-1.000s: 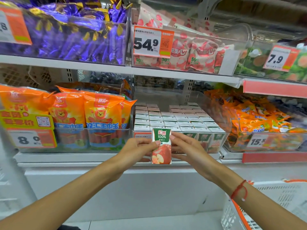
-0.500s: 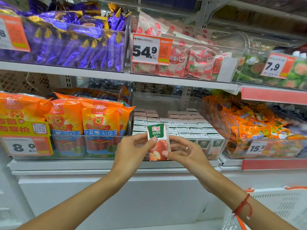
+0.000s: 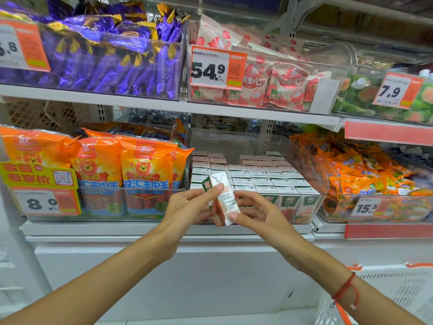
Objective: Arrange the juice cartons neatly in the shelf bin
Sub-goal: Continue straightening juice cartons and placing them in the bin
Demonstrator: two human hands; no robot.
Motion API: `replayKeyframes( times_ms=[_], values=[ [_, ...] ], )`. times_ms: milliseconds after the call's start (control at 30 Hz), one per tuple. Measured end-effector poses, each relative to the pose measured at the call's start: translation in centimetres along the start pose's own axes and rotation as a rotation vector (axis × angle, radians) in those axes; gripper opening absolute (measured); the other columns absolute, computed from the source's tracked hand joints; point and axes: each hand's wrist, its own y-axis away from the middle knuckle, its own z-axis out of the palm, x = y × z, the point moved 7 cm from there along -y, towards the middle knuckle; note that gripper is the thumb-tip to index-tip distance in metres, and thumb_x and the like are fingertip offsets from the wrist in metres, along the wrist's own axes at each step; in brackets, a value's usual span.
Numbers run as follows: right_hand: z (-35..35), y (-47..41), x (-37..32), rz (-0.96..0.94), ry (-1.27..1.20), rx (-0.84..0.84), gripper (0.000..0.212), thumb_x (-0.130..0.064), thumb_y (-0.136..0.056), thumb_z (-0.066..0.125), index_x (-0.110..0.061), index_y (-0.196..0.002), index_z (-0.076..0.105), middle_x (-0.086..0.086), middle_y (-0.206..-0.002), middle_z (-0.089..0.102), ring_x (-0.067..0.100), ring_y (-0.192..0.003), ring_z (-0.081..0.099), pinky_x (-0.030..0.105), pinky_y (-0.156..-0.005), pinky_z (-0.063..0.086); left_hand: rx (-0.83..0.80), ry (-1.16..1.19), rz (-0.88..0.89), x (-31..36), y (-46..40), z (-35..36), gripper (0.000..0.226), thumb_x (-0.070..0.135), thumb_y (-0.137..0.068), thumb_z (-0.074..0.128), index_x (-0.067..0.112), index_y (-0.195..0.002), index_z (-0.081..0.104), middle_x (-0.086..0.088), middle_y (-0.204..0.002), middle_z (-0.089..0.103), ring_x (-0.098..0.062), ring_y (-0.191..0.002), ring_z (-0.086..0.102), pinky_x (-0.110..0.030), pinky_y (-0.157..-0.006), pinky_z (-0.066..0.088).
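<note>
Your left hand (image 3: 187, 207) and right hand (image 3: 260, 212) hold one juice carton (image 3: 223, 200) between them, just in front of the clear shelf bin (image 3: 321, 184). The carton is tilted, its narrow printed side toward you. Your left thumb and fingers (image 3: 219, 187) are clamped on its upper part; your right thumb presses its lower corner, the other right fingers loosely spread. Rows of upright cartons (image 3: 264, 174) fill the bin.

Mid-frame, rows of juice cartons (image 3: 257, 177) fill the shelf bin (image 3: 311, 165); sausage packs (image 3: 121, 165) left, snack bags (image 3: 365, 174) right.
</note>
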Motion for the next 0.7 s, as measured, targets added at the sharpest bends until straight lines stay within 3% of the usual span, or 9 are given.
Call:
replayKeyframes(
  times_ms=[100,200,300,400,467,567,700],
  values=[
    [0.7,0.1,0.9,0.129,-0.043,-0.112,0.053,-0.037,-0.079,0.071,-0.027,-0.13,0.057,-0.01,-0.122,0.067,0.003,-0.112,0.062,0.027,-0.1,0.049,-0.088,-0.003,-0.001,0.2,0.2,0.6,0.031,0.041,-0.083,0.069,0.022,-0.107,0.07,0.004,-0.097,0.077,-0.007,-0.094,0.071,-0.015,-0.076,0.056],
    [1.1,0.3,0.7,0.102,-0.09,-0.125,0.029,-0.027,-0.085,0.071,-0.029,-0.113,0.066,-0.012,-0.108,0.073,0.002,-0.104,0.066,0.022,-0.094,0.051,-0.109,0.022,0.028,0.3,0.7,1.2,0.017,0.036,-0.087,0.067,0.027,-0.101,0.07,0.008,-0.097,0.076,-0.003,-0.092,0.071,-0.013,-0.075,0.055],
    [0.0,0.0,0.6,0.067,-0.077,0.057,0.039,-0.032,-0.072,0.083,-0.028,-0.107,0.066,-0.011,-0.097,0.074,-0.002,-0.089,0.068,0.011,-0.074,0.051,0.002,-0.056,0.125,0.8,0.6,0.7,0.027,0.038,-0.085,0.068,0.023,-0.107,0.073,0.011,-0.095,0.076,-0.001,-0.093,0.07,-0.021,-0.086,0.055],
    [-1.3,0.1,-0.2,-0.05,0.11,0.309,0.052,-0.031,-0.061,0.091,-0.023,-0.103,0.062,-0.009,-0.092,0.07,-0.004,-0.076,0.064,0.009,-0.062,0.049,0.075,-0.065,0.175,1.0,0.7,0.7,0.008,0.033,-0.083,0.072,0.031,-0.09,0.073,0.015,-0.086,0.076,0.0,-0.085,0.071,-0.02,-0.076,0.057],
    [-1.3,0.5,-0.7,-0.143,0.245,0.377,0.055,-0.035,-0.057,0.091,-0.025,-0.099,0.057,-0.011,-0.09,0.066,-0.005,-0.076,0.062,0.011,-0.061,0.049,0.063,-0.036,0.124,0.3,0.7,1.2,0.011,0.033,-0.079,0.077,0.034,-0.086,0.07,0.014,-0.087,0.076,-0.004,-0.085,0.072,-0.022,-0.073,0.059],
    [-0.9,0.4,-0.7,-0.161,0.323,0.327,0.056,-0.045,-0.057,0.089,-0.03,-0.097,0.052,-0.013,-0.091,0.063,-0.007,-0.08,0.059,0.009,-0.063,0.048,0.041,-0.024,0.079,-0.2,0.5,1.1,0.019,0.029,-0.082,0.075,0.026,-0.1,0.07,0.008,-0.091,0.077,-0.008,-0.087,0.073,-0.022,-0.071,0.059],
    [-1.0,-0.5,0.7,0.011,0.044,0.125,0.051,-0.051,-0.066,0.078,-0.027,-0.108,0.063,-0.007,-0.103,0.07,0.004,-0.092,0.066,0.016,-0.079,0.053,-0.044,0.056,0.009,0.0,0.2,0.8,0.022,0.027,-0.089,0.068,0.018,-0.108,0.067,0.001,-0.097,0.077,-0.009,-0.088,0.073,-0.016,-0.065,0.056]
  ],
)
